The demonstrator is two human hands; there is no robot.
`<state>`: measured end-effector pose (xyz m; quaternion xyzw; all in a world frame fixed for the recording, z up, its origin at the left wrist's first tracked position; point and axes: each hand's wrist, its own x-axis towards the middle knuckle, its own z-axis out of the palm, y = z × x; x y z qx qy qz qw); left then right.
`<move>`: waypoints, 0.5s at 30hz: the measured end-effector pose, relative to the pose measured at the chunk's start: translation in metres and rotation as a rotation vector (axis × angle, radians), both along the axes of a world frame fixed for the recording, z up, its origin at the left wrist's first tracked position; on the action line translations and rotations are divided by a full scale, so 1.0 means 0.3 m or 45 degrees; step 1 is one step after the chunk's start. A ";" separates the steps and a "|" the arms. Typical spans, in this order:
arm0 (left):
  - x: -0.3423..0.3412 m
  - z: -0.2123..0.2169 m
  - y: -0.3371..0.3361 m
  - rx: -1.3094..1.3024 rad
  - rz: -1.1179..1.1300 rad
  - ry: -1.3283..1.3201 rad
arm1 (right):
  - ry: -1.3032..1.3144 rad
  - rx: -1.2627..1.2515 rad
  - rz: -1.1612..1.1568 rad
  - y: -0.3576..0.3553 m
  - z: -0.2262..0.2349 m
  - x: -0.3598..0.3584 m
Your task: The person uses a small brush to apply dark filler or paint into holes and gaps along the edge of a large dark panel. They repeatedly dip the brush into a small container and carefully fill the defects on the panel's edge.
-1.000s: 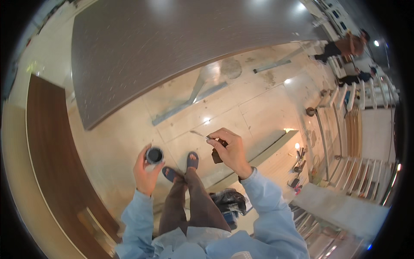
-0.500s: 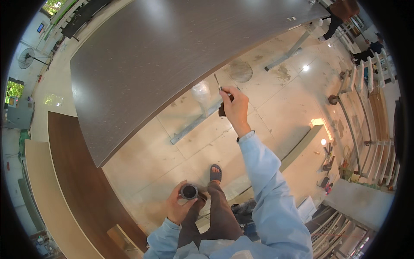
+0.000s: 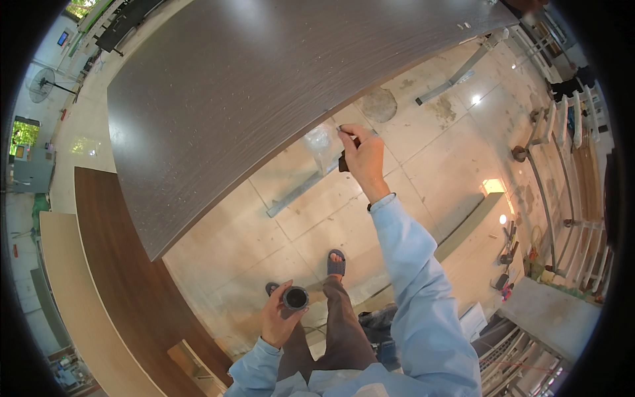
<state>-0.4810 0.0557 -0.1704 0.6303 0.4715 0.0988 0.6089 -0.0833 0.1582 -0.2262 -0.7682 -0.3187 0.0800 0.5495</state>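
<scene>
The right hand had swung up to twelve o'clock, fingers closed on a small dark tool at the grey panel's edge. The left hand gripped a dark cup at six.

Few to report. At ten o'clock near the rim, a small blue wall screen, rectangular, upright. At nine o'clock, a second small wall panel, yellowish, too small to tell whether sign or screen. At four o'clock, flat white sheets or packets on the floor beside the grey slab, kind unclear. Nothing else of the sort.
</scene>
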 end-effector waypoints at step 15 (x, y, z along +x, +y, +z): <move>-0.082 -0.015 0.017 0.021 0.019 -0.038 | -0.043 0.002 -0.039 -0.007 0.057 -0.094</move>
